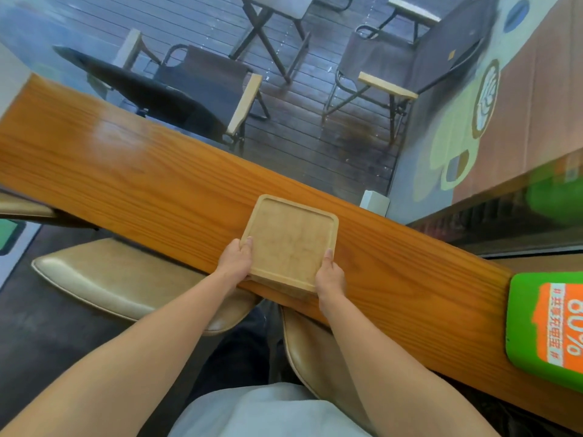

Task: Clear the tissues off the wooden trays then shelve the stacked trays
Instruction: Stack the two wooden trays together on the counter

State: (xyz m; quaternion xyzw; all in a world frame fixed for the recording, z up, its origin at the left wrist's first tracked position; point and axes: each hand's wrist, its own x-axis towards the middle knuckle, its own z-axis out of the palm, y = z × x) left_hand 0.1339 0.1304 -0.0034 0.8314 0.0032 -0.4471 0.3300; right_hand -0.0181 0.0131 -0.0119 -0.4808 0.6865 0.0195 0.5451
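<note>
head view: trays [288, 244] between fingers [328, 257]

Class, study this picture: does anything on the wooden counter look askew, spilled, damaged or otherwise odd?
Little stands out. The stacked trays overhang the near edge of the counter, turned at an angle to it, but the left hand and right hand grip them. No tissue shows on top, nothing looks spilled, and the top tray's mottled surface could be wear.

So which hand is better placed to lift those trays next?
Neither alone. The left hand and right hand grip opposite near corners of the stacked trays, thumbs on the rim; probably both lift together.
</note>
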